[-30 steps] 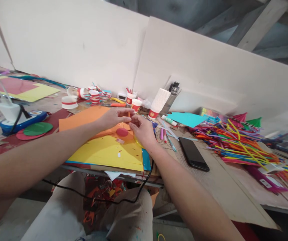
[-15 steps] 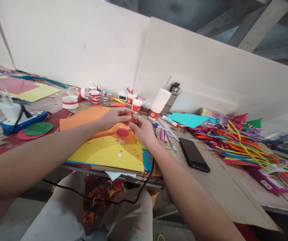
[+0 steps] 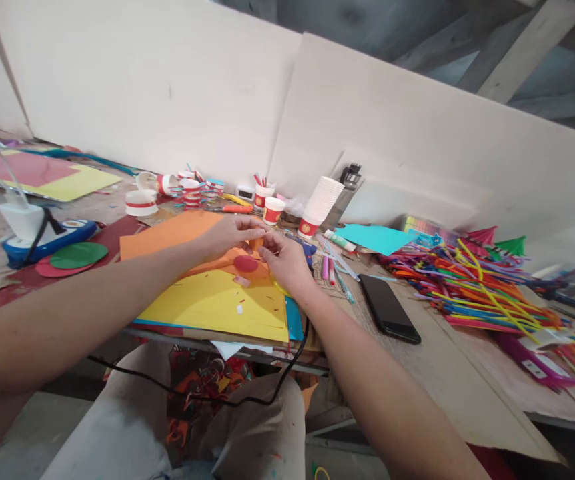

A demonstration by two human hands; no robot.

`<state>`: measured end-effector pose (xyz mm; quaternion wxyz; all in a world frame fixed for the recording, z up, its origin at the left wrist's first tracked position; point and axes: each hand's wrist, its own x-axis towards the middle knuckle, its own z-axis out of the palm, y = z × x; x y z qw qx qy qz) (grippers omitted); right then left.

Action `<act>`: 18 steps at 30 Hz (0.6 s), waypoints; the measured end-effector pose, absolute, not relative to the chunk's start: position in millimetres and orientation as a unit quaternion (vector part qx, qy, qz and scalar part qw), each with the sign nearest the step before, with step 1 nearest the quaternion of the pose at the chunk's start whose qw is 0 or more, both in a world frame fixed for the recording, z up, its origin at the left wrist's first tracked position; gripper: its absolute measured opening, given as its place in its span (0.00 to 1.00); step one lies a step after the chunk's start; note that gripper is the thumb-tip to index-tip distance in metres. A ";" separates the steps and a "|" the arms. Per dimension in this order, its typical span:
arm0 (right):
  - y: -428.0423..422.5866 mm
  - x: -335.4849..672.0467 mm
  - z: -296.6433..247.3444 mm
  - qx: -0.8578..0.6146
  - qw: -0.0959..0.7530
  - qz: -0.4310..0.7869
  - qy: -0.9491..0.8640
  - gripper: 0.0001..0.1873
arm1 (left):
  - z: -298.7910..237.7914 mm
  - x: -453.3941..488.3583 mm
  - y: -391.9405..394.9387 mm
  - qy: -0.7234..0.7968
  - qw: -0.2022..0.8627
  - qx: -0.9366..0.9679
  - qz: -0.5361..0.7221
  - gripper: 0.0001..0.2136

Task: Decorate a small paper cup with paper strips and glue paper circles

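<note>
My left hand point(image 3: 228, 235) and my right hand point(image 3: 283, 260) meet above the orange paper sheet point(image 3: 167, 233), fingertips pinched together on a small orange piece point(image 3: 258, 244) held between them. Just below the hands a red paper disc point(image 3: 245, 263) lies on the orange sheet. A yellow paper sheet point(image 3: 217, 303) lies nearer to me, with a few small scraps on it. A yellowish ring partly shows under my right palm.
A black phone point(image 3: 389, 309) lies right of my right arm. A heap of coloured pipe cleaners point(image 3: 477, 287) fills the right. A stack of paper cups point(image 3: 319, 205), marker pens and scissors stand behind. A white charger point(image 3: 20, 220) with green and red discs sits left.
The hands have stayed pinched together at the same spot; the fingers shifted only slightly on the small orange piece.
</note>
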<state>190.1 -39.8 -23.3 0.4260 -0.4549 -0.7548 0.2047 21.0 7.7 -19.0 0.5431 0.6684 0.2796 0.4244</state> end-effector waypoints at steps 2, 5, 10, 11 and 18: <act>-39.7 190.3 -23.4 -0.459 0.421 0.200 -0.756 0.07 | -19.5 20.9 8.2 0.286 0.543 0.667 0.422 0.15; -39.1 190.8 -23.6 -0.457 0.425 0.206 -0.754 0.06 | -19.8 20.4 8.7 0.283 0.541 0.673 0.418 0.14; -37.9 190.9 -24.9 -0.450 0.437 0.227 -0.745 0.03 | -18.7 20.3 8.0 0.284 0.530 0.683 0.415 0.15; -37.2 190.9 -26.0 -0.449 0.437 0.232 -0.744 0.04 | -18.2 20.4 7.4 0.286 0.523 0.687 0.416 0.14; -27.3 193.6 -33.8 -0.466 0.463 0.317 -0.684 0.07 | -18.5 22.4 5.0 0.258 0.493 0.715 0.423 0.15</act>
